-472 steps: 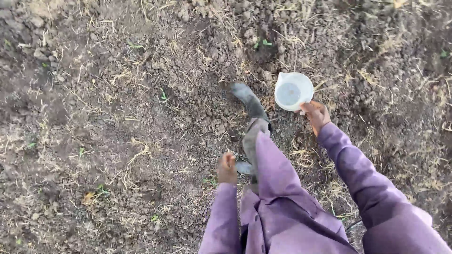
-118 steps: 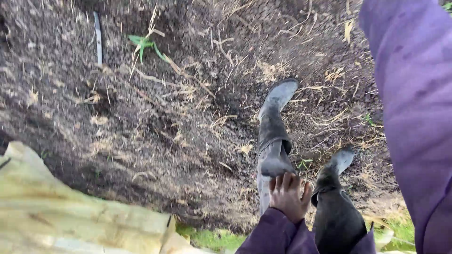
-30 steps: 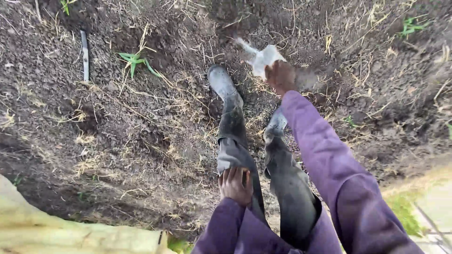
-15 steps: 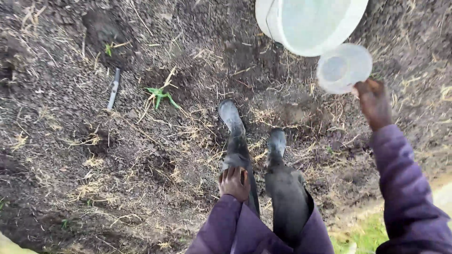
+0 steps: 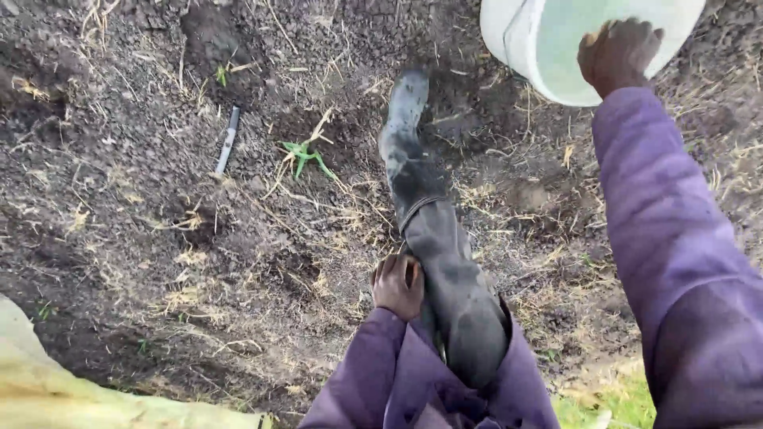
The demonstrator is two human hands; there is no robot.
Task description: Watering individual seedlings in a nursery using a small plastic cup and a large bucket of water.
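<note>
Dark, straw-littered soil lies below, and the right hand [image 5: 618,54] – which half a second ago held a small white cup beside the white bucket [image 5: 534,41] – now reaches into it, cup and grip hidden, while the left hand [image 5: 397,284] rests loosely against the dark rubber boot [image 5: 433,238].

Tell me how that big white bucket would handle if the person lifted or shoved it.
The white bucket looks like rigid plastic, so it should probably keep its shape. Its contents are unclear, so weight is a guess. The right hand is at its rim; standing on rough, clumpy soil, it might tip if shoved.
</note>
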